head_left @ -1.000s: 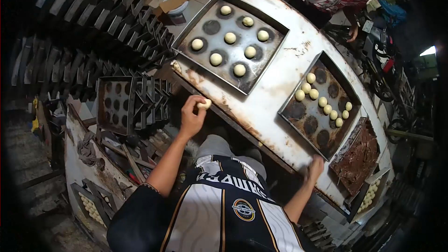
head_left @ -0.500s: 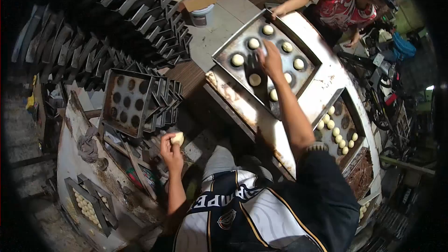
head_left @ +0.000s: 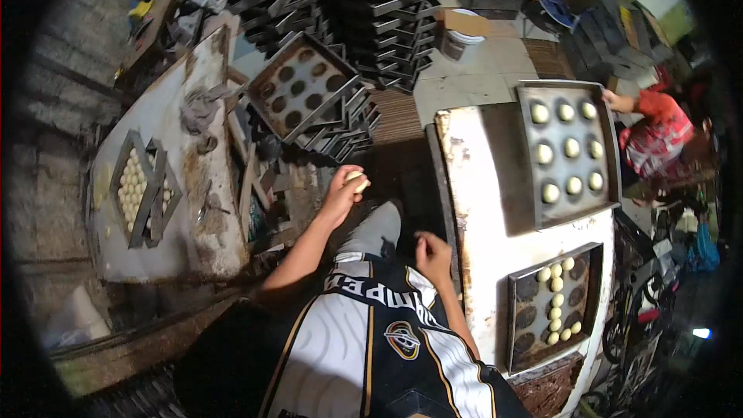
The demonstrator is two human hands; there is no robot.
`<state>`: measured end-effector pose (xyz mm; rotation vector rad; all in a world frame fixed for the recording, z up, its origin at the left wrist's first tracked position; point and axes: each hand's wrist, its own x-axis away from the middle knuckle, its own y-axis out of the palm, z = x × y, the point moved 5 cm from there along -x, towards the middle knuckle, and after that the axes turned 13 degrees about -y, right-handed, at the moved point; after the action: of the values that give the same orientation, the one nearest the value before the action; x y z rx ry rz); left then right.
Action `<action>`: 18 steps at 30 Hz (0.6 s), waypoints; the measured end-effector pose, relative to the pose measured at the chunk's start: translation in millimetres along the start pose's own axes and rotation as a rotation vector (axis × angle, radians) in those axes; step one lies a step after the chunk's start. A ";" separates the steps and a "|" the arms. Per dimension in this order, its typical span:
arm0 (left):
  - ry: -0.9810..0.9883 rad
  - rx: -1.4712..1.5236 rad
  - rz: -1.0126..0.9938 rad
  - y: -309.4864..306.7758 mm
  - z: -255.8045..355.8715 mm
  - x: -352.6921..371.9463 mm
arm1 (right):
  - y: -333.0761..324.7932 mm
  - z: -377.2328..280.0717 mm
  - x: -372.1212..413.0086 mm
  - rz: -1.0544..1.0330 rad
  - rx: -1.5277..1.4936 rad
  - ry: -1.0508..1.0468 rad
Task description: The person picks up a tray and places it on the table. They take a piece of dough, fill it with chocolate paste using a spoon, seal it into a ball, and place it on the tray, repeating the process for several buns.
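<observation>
My left hand [head_left: 343, 193] is closed around a pale dough ball [head_left: 357, 181] in front of my body. My right hand [head_left: 433, 255] is beside the white table's near edge, its fingers curled; whether anything is in them is too small to tell. On the white table [head_left: 484, 244], a metal tray [head_left: 555, 169] holds several dough balls, each on a dark round spot. A second tray [head_left: 532, 310], nearer to me, carries several dough balls grouped down its middle.
A co-worker [head_left: 660, 131] in red has a hand on the far tray's corner. Stacked trays [head_left: 298, 85] stand left of centre. On the left table [head_left: 147, 128] is a frame of dough balls [head_left: 132, 186]. A white bucket [head_left: 460, 45] stands on the floor.
My right hand has come back from over the tray to near my body. The view has turned left. The far tray's dough balls now all sit on the dark spots.
</observation>
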<state>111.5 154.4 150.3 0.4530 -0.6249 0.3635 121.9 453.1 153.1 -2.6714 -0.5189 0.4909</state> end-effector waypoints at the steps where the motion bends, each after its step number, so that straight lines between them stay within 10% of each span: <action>1: -0.004 -0.014 0.005 -1.9 -0.5 2.5 | -2.3 -8.9 -21.1 -0.015 0.005 0.021; 8: -0.117 -0.130 0.174 -92.3 16.3 -32.0 | 83.2 -19.9 -219.6 -0.383 0.231 -0.199; 18: 0.055 -0.526 0.549 -360.8 -7.3 -73.9 | 386.0 217.4 -530.6 -0.357 0.473 -0.026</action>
<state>223.1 -159.4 -7.3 -0.2431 -0.7571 0.7041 -317.4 -36.7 -58.7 -2.0712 -0.7615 0.4719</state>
